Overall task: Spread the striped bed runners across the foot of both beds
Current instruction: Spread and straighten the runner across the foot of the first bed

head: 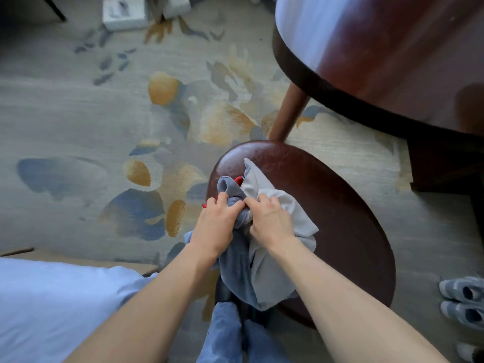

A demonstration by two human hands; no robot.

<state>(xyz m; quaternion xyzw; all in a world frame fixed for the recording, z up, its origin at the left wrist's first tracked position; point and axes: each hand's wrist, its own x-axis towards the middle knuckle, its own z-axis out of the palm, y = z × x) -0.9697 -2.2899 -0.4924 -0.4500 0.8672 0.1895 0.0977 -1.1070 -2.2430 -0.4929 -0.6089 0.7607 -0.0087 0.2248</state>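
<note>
- your left hand (216, 224) has its fingers curled into the bunched bed runner (264, 258), gripping the blue-grey part.
- your right hand (271, 220) grips the same bundle just beside it, at the pale grey part.
- the bed runner lies crumpled on the dark round stool (340, 205), its lower end hanging over the near edge.
- a bit of red shows in the folds.
- a white bed (52, 297) corner sits at lower left.

1. Both bare forearms reach forward and converge near the middle of the view.
2. The left hand (218, 222) is palm down, its fingers curled into bunched cloth (264, 271).
3. The right hand (271, 218) sits just beside it, knuckles up, fingers gripping the same cloth.
</note>
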